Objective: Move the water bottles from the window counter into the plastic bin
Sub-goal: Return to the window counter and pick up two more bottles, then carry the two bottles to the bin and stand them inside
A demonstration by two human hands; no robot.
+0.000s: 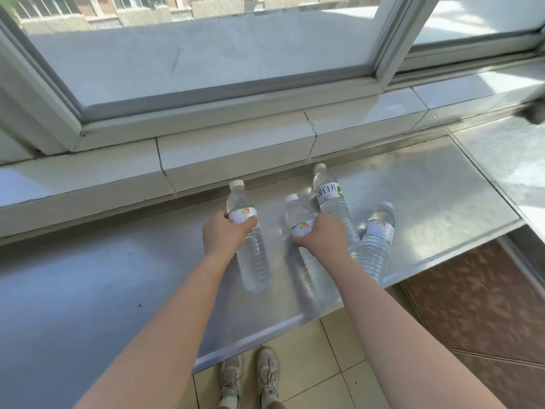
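Several clear water bottles with white caps stand on the metal window counter (427, 202). My left hand (225, 234) grips the leftmost bottle (250, 255) around its label. My right hand (323, 234) grips a second bottle (298, 214) at its label. Behind my right hand stands a taller bottle (328, 193) with a white and green label. A further bottle (379, 240) stands to the right, near the counter's front edge, untouched. No plastic bin is in view.
A tiled white sill (236, 149) and a sliding window (206, 54) rise behind the counter. A dark object (533, 113) sits at the far right edge. Below the counter's front edge are floor tiles (339, 364), my shoes (250, 376) and a brown patterned floor (472, 305).
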